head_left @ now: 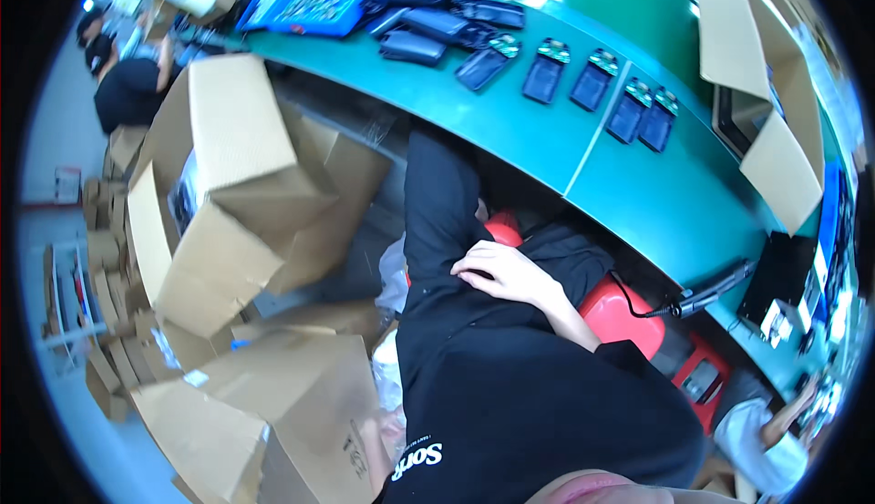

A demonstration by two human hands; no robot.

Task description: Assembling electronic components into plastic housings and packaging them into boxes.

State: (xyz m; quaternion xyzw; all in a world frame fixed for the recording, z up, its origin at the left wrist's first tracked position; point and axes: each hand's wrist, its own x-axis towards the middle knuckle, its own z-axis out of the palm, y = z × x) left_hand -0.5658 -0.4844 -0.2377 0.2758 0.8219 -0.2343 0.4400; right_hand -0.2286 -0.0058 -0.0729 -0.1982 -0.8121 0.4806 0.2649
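My right hand rests on my dark-trousered thigh, its fingers loosely laid out and nothing in them. At the lower left, part of my left arm shows beside an open cardboard box and clear plastic bags. The fingers of that hand are hidden. Beyond my knees, on the green table, lie several dark plastic housings with green circuit boards at one end, such as this housing. More dark housings are heaped farther left, next to a blue tray of circuit boards.
Large open cardboard boxes crowd my left side. Another open carton stands on the table at the right, above a cabled black handheld tool. Red stools are beside me. Other people work at far left and lower right.
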